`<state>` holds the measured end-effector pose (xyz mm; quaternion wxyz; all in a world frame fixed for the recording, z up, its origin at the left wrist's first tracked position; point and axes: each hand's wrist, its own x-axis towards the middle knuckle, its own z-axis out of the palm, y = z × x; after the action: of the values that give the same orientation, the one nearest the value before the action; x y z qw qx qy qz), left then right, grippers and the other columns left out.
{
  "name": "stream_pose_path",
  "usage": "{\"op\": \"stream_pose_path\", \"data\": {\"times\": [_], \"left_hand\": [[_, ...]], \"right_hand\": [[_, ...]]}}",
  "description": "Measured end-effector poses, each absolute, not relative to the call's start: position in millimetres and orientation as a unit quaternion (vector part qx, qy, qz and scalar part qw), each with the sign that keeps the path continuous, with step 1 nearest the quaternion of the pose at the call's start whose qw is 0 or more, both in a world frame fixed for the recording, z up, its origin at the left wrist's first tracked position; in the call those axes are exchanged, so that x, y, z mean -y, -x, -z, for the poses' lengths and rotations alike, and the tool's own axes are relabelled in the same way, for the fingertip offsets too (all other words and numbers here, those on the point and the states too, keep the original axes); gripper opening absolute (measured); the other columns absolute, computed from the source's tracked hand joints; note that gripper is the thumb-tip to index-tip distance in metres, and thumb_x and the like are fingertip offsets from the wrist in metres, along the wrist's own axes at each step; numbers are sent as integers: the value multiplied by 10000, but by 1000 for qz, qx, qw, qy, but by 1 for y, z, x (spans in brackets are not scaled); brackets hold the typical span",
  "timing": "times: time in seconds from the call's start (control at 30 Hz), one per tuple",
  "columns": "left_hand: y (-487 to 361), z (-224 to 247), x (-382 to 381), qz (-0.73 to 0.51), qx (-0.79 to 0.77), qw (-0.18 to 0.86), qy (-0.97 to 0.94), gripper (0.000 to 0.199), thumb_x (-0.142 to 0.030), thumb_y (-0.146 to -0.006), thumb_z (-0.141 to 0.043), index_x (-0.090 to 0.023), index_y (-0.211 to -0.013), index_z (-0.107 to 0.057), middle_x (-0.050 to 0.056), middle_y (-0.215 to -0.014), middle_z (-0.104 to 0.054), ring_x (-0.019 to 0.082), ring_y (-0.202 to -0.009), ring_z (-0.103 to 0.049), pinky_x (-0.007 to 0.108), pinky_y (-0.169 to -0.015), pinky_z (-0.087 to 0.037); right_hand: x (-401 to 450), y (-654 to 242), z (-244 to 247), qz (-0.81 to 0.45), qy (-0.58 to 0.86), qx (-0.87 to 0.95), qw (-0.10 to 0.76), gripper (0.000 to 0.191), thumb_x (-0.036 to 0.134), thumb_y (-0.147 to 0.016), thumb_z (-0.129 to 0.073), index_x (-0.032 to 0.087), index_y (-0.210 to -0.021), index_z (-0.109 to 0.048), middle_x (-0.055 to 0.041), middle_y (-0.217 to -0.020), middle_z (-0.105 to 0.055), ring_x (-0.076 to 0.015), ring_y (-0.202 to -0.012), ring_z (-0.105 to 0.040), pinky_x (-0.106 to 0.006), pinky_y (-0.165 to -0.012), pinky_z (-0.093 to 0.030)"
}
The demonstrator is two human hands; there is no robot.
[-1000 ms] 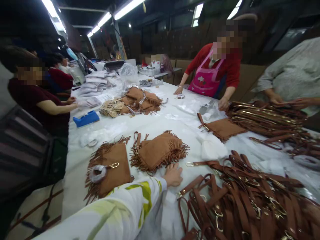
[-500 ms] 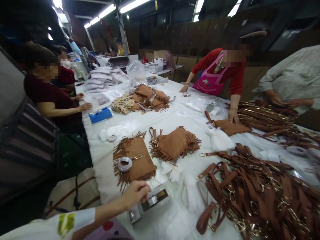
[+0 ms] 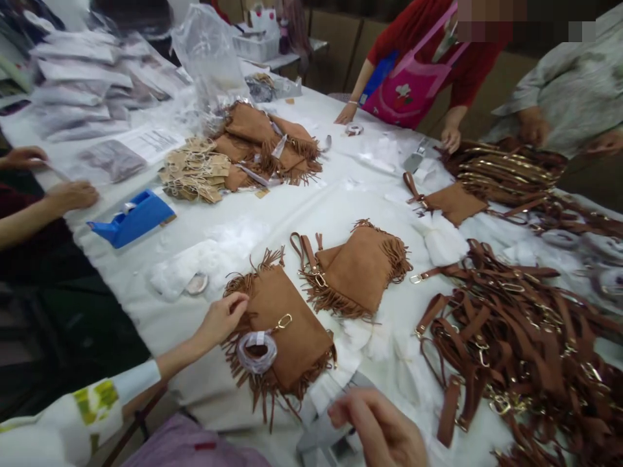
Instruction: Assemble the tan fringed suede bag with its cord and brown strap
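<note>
The brown suede-like rectangular bag with long fringes lies flat on the near middle of the white-covered table, a plastic-wrapped ring-shaped coil and a gold oval clasp on top. It looks light and soft, likely to fold if lifted by one corner, with little slip; the plain body should give a surer hold than the loose fringe.

The left hand reaches in from the near left, palm down, thumb and fingertips drawn together at the bag's left fringe; I cannot tell whether it touches or pinches anything. The right hand, blurred, hangs half-curled at the near edge beside a grey object; its grip cannot be made out.
</note>
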<state>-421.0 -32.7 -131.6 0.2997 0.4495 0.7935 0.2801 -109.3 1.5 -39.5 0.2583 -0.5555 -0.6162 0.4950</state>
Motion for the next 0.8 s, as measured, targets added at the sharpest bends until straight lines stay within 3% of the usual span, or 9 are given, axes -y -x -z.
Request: {"op": "stream_pose_path", "data": {"times": [0.07, 0.13, 0.33, 0.53, 0.8], "left_hand": [[448, 151, 39, -255, -756, 268, -540, 280, -320, -890, -423, -177, -1052, -602, 54, -985, -658, 175, -920, -591, 313, -852, -453], [464, 171, 57, -225, -686, 250, -646, 282, -254, -902, -416, -175, -1120, -577, 74, -1079, -630, 184, -1021, -551, 338, -926, -424], [485, 219, 127, -107, -583, 189, -783, 401, -177, -886, -450, -187, -1286, -486, 108, -1315, -503, 219, -1164, -467, 381, -994, -390], [488, 243, 147, -47, -566, 100, -817, 451, -233, -857, -492, -241, -1309, -486, 88, -1392, -447, 241, -1204, -454, 407, -1034, -353], [490, 255, 151, -53, -546, 18, -836, 540, -259, -809, -506, -326, -1341, -445, 8, -1386, -472, 222, -1200, -492, 338, -973, -452]], "right_hand": [[1, 152, 69, -510, 572, 599, 232, 364, 506, -850, -508, 203, -723, -665, -36, -632, -636, -178, -590, -584, -256, -536, -453], [2, 189, 107, -494, 605, 593, 198, 383, 501, -849, -487, 182, -754, -678, -48, -665, -665, -192, -624, -611, -259, -577, -450], [11, 246, 181, -359, 731, 571, 105, 406, 472, -902, -393, 173, -834, -659, -91, -740, -691, -241, -687, -641, -310, -650, -439], [55, 249, 205, -283, 684, 643, 197, 313, 376, -949, -358, 174, -966, -596, -93, -904, -638, -223, -866, -586, -345, -800, -437], [83, 248, 251, -180, 674, 651, 299, 262, 316, -950, -348, 212, -954, -589, -78, -858, -591, -237, -822, -561, -375, -748, -440]]}}
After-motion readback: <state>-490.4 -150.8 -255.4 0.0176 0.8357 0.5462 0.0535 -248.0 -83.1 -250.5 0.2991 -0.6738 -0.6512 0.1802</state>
